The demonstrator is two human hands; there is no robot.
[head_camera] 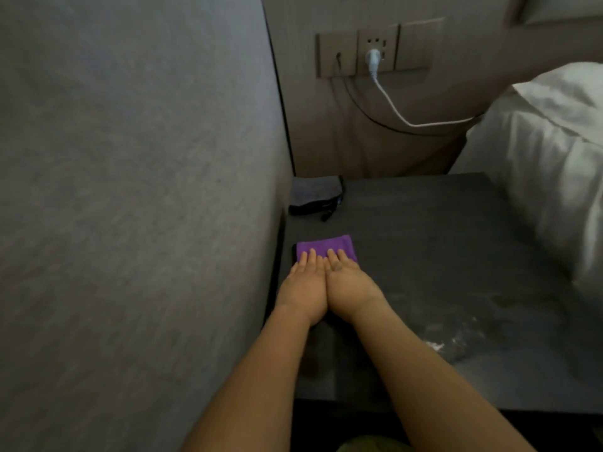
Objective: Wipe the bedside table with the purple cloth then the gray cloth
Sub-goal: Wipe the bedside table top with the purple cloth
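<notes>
Forearms come in from 6 o'clock, bare, meeting at the wrists. Left hand (305, 288) & right hand (350, 285) lie flat side by side, palms down, fingers straight, spread flat, gripping nothing; fingertips press on the near edge of the purple cloth (326, 246). Purple cloth: small folded rectangle, bright violet, terry-like, lying flat at the table's 9 o'clock edge by the wall (137, 190). Gray cloth (315, 194) folded w/ dark trim, at the 11 o'clock corner, apart from the purple one. Bedside table (440, 243) top dark gray, whitish smears at 4 o'clock. No readable writing or labels anywhere. At 12 o'clock a socket panel (375, 52) w/ white plug & cable (398, 112) running toward the white bedding (548, 164) at 2 o'clock.
</notes>
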